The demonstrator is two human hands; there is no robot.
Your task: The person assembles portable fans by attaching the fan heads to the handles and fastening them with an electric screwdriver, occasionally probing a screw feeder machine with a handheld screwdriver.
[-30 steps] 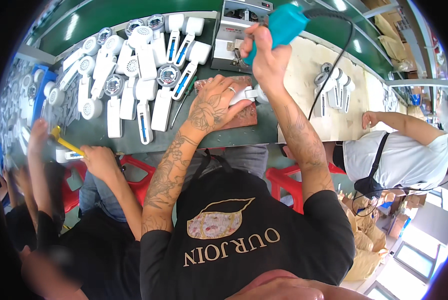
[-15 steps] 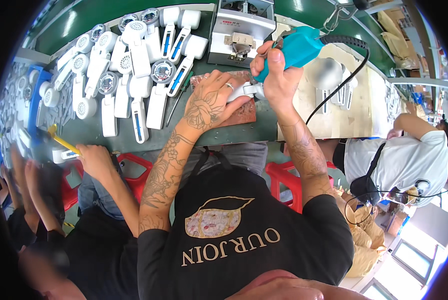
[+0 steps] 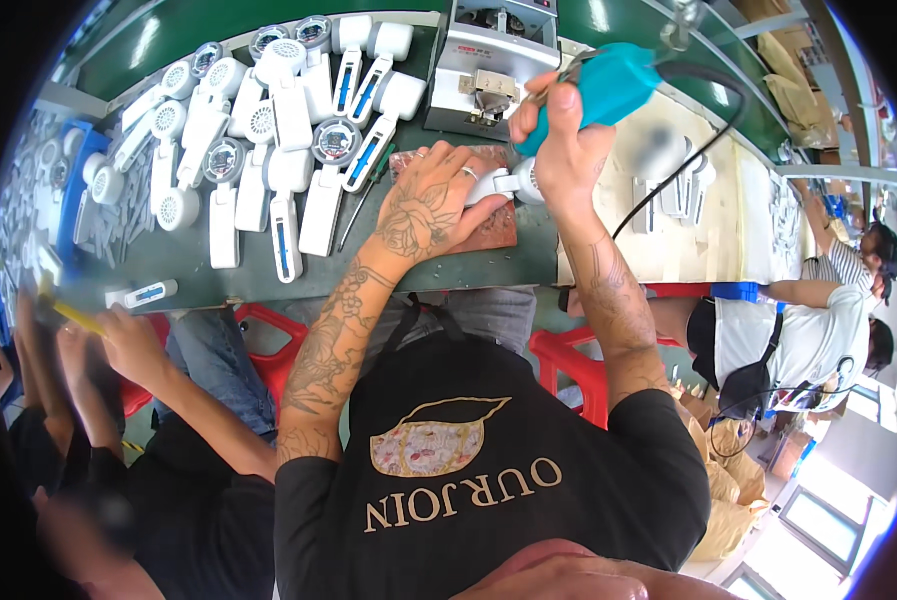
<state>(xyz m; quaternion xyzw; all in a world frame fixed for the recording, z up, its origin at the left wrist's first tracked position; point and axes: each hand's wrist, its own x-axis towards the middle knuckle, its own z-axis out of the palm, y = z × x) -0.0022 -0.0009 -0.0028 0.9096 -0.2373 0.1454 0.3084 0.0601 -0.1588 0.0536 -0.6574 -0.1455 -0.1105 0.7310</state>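
Observation:
My left hand [image 3: 428,205] is closed over a white handheld fan [image 3: 505,183], holding it down on a reddish-brown pad [image 3: 490,232]. Its thumb lies along the near side of the fan's body, and the jointed neck and round head point right. In my right hand [image 3: 570,150] is a teal corded electric screwdriver [image 3: 616,88], gripped just above and right of the fan head. The fingers and wrist hide the tool's tip, so contact with the fan cannot be seen. A thin dark screwdriver [image 3: 353,215] lies left of the pad.
Several white fans [image 3: 290,120] crowd the green table on the left. A grey metal machine [image 3: 488,70] stands behind the pad. More fan parts [image 3: 673,190] lie on cardboard [image 3: 708,240] at right. On the left, a co-worker's hand [image 3: 133,345] holds a yellow-handled tool [image 3: 76,318].
My hands keep their grips, while the teal screwdriver has shifted slightly right. The co-worker's yellow-handled tool has moved left and down, away from a white piece on the table edge.

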